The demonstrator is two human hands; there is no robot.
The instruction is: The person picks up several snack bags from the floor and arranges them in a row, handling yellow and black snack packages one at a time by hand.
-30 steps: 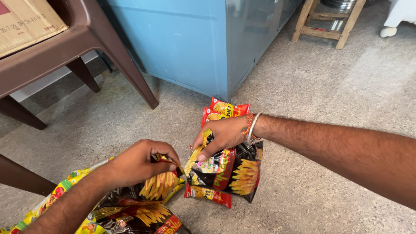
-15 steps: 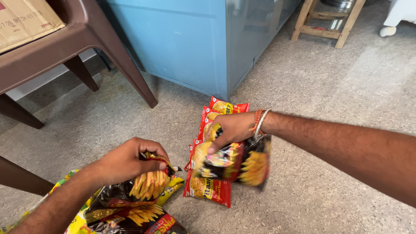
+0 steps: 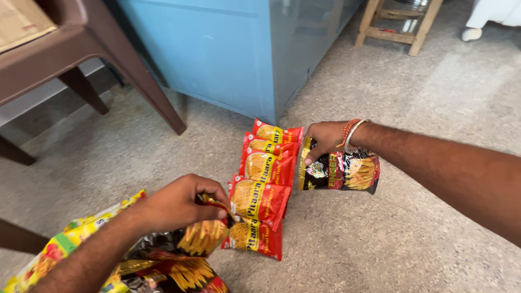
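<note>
My right hand point(image 3: 324, 140) grips the top edge of a black snack packet point(image 3: 342, 171) pictured with yellow sticks, holding it just right of a row of red snack packets point(image 3: 263, 184) lying overlapped on the floor. My left hand point(image 3: 182, 203) pinches the top of another black packet point(image 3: 203, 236) at the near end of that red row. Under my left forearm lies a large yellow-green bag point(image 3: 59, 247) with more black packets point(image 3: 168, 271) spilling from it.
A brown plastic chair point(image 3: 81, 49) with a cardboard box point(image 3: 21, 19) on it stands at the upper left. A blue metal cabinet point(image 3: 228, 49) sits behind the packets. A wooden stool point(image 3: 399, 21) is at the far right on the speckled floor point(image 3: 380, 239).
My right hand has carried its black packet to the right, off the red packets, uncovering the whole red row. My left hand keeps pinching its packet and has barely moved.
</note>
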